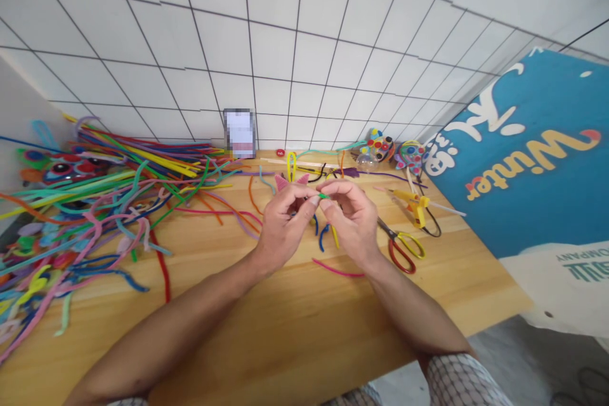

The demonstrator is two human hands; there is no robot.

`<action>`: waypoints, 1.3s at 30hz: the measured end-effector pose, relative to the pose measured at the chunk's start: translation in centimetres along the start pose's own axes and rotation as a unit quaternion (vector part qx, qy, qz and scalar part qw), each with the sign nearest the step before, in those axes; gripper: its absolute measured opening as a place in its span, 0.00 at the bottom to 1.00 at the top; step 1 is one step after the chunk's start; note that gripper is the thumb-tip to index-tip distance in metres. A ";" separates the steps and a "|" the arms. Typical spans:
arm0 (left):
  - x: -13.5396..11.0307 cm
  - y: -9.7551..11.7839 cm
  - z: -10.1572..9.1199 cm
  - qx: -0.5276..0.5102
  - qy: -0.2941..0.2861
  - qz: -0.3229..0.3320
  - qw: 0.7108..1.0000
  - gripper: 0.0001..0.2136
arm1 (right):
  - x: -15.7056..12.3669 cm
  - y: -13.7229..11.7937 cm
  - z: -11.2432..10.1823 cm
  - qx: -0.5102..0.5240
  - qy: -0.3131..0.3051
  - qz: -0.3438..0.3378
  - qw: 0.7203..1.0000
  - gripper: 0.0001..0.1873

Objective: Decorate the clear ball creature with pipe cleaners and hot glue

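Observation:
Over the middle of the wooden table, my left hand (pixel 288 216) and my right hand (pixel 349 212) meet at their fingertips. Pinched between both thumbs and forefingers is a short green pipe cleaner (pixel 323 196), mostly covered by the fingers. Behind my left hand shows a pink pointed fuzzy shape (pixel 290 181). Short blue pipe cleaner pieces (pixel 322 238) lie below the hands. A pink pipe cleaner (pixel 337 269) rests nearer me, partly under my right wrist. Scissors (pixel 402 250) with red and yellow handles lie right of my right hand.
Many coloured pipe cleaners (pixel 137 158) heap up on the left. A yellow glue gun (pixel 417 206) with its cord sits on the right. Decorated balls (pixel 378 146) stand near the tiled wall (pixel 280 51). A phone (pixel 240 133) leans there. A blue printed board (pixel 537 165) borders the right edge.

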State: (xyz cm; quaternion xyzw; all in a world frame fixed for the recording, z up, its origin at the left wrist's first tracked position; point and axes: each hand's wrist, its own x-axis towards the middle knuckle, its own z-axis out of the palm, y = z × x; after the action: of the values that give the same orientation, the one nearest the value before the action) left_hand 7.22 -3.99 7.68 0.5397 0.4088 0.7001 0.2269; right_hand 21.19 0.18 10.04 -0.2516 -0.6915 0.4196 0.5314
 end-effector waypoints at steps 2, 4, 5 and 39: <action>0.0 0.0 0.0 -0.001 -0.003 0.009 1.000 0.05 | 0.0 0.0 0.0 0.003 0.004 -0.006 1.000 0.03; 0.0 0.0 0.0 0.005 -0.005 0.019 1.000 0.05 | 0.0 0.0 0.0 0.000 0.008 -0.011 1.000 0.03; 0.0 0.1 -0.1 0.009 -0.006 0.023 1.000 0.05 | 0.0 0.0 0.0 -0.004 0.010 -0.011 1.000 0.03; 0.4 -0.8 -0.4 0.040 -0.014 0.045 0.998 0.05 | 0.7 1.7 0.6 0.176 0.005 0.108 0.978 0.08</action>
State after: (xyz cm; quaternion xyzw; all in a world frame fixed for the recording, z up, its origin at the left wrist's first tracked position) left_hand 6.63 -3.39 7.21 0.5758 0.4083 0.6854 0.1789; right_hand 20.22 1.40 8.90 -0.2296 -0.5728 0.5882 0.5227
